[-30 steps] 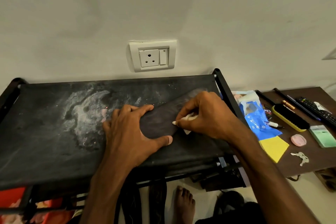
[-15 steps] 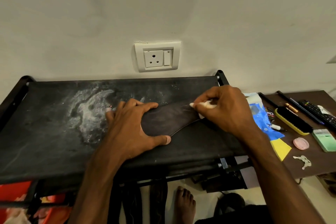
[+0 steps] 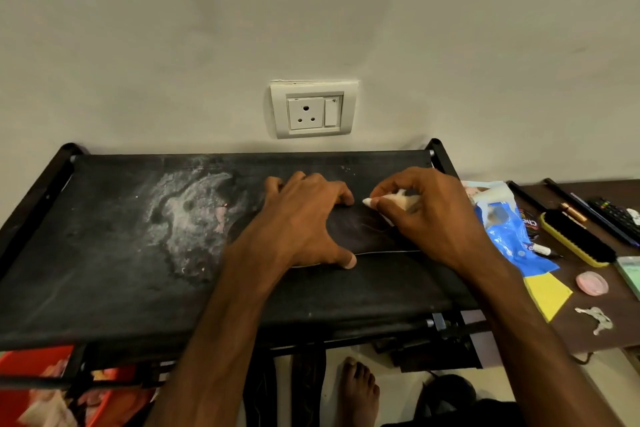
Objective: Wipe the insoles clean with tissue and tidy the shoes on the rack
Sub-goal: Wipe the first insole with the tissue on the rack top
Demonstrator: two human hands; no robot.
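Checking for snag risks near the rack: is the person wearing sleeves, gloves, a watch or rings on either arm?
No. The left hand and right hand are both bare, with no gloves and no rings on the fingers that show. Both arms are uncovered up to the frame edge: no sleeves, watch or bands.

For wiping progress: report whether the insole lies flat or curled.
Flat: the insole lies along the rack top under the spread left hand.

One wide-angle head view: looks forward and down, near above rack (image 3: 104, 270) top; wall (image 3: 311, 10) straight ahead, bench (image 3: 568, 343) at right edge, floor (image 3: 398, 381) along bottom.
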